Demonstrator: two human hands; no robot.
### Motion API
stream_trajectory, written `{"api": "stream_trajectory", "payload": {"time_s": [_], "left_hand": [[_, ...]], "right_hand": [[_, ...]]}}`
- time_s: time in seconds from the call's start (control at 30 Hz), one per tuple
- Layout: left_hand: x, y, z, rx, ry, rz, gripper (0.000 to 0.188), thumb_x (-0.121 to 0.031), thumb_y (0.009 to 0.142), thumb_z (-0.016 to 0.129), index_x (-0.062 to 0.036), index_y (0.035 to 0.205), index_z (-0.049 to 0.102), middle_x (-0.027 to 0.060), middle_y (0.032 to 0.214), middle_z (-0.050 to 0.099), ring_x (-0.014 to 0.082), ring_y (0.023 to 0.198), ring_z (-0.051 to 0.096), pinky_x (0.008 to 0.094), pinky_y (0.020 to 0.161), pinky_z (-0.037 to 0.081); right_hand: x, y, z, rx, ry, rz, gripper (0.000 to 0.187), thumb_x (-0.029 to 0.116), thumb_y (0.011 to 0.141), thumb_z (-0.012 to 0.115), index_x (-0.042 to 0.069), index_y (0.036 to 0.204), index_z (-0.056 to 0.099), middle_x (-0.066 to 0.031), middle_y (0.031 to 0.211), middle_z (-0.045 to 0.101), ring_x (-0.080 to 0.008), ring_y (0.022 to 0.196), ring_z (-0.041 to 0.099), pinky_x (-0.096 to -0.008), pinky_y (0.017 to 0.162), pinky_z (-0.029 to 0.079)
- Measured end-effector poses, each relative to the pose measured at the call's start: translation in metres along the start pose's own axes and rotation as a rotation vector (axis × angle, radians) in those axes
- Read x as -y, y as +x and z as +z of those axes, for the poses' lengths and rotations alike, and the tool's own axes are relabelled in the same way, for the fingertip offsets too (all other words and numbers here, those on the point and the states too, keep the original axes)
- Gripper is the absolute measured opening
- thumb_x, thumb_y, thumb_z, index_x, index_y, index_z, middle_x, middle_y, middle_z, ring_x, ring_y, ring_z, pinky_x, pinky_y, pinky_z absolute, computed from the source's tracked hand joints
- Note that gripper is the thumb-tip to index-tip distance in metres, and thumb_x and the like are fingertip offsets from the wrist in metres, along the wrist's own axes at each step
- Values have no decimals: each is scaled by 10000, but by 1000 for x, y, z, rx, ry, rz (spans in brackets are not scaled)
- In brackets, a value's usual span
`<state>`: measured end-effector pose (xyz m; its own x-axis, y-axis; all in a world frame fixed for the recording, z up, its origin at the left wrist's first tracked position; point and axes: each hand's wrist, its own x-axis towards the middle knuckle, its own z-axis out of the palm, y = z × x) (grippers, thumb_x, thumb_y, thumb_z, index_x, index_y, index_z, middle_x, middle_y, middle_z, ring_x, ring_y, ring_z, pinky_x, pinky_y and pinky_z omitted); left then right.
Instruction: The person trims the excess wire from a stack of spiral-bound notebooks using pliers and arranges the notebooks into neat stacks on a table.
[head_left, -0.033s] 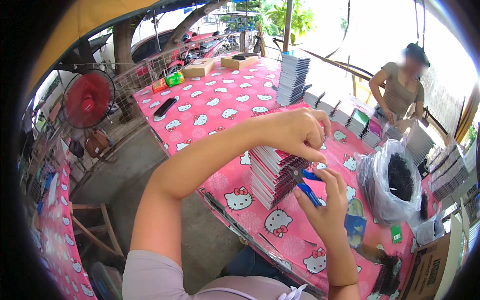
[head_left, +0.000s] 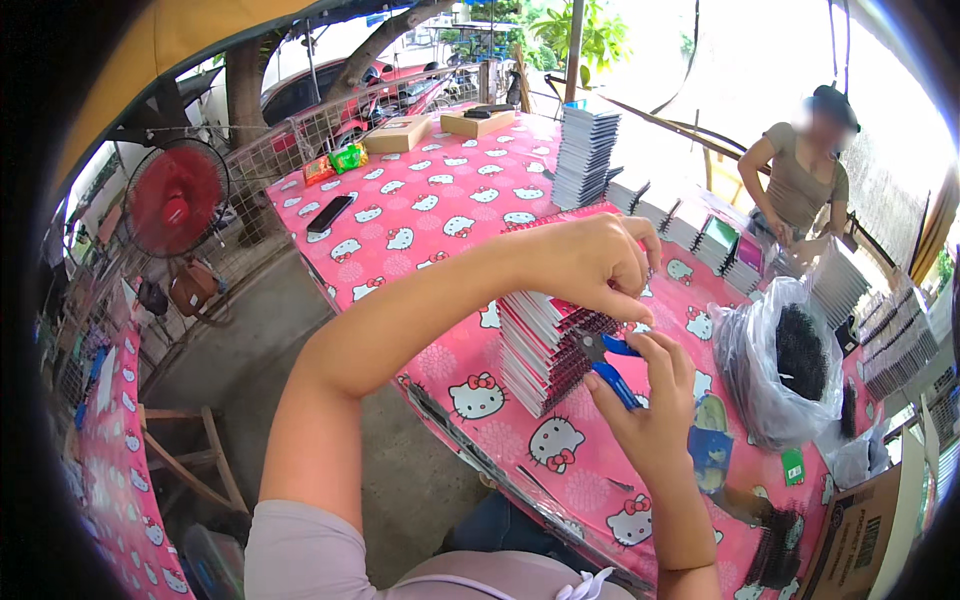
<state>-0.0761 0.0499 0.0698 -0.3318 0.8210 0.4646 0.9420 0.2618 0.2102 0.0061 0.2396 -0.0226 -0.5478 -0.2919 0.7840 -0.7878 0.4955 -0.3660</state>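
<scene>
My left hand (head_left: 600, 265) lies over the top of a stack of spiral notebooks (head_left: 535, 355), its fingers bent. Thumb and finger reach down at the stack's right side; what they hold, if anything, is hidden. In my right hand (head_left: 655, 405) is a pair of pliers (head_left: 612, 382) with blue handles. The handles are spread apart, and the dark jaws point left at the dark coil bindings along the stack's edge. Whether the jaws grip a coil is too small to tell.
A clear plastic bag (head_left: 745, 375) of black coils stands to the right, near a cardboard box (head_left: 850, 540). Beyond are a tall notebook stack (head_left: 585, 155), further notebook piles and a person (head_left: 810, 170) at work. A phone (head_left: 330, 213) lies at the far left of the pink-covered table.
The pliers in my right hand have shifted slightly up and to the left along the coil edge. My left hand stays in place.
</scene>
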Motion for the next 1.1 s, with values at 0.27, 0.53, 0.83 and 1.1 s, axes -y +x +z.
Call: {"api": "stream_trajectory", "payload": {"time_s": [0.27,0.53,0.83,1.1], "left_hand": [[-2,8,-4,45,13,59,383,-253,808,710,-23,531,580,34,651,626,254,916,569,358,772,474],[-4,6,-5,187,56,65,546,-329,956,496,-17,516,584,34,597,604,275,1085,560,439,1022,305],[-2,8,0,208,26,63,589,-368,968,450,-20,509,576,35,576,578,251,1093,552,467,1024,283],[-1,9,-3,306,67,38,590,-378,977,407,-16,556,608,41,607,582,252,1101,540,464,1030,258]], "right_hand": [[-34,26,-15,754,1308,943,370,307,857,697,-33,977,613,-118,834,668,-202,668,642,-304,599,519],[-11,-14,7,56,287,150,434,216,738,806,-5,1049,598,-133,968,639,-245,882,628,-355,779,496],[-35,-2,4,556,1314,942,360,216,832,739,-46,1041,607,-129,835,679,-184,721,653,-272,670,522],[-9,-18,14,45,173,132,487,266,741,806,-26,1068,594,-145,911,670,-251,881,640,-362,762,497]]}}
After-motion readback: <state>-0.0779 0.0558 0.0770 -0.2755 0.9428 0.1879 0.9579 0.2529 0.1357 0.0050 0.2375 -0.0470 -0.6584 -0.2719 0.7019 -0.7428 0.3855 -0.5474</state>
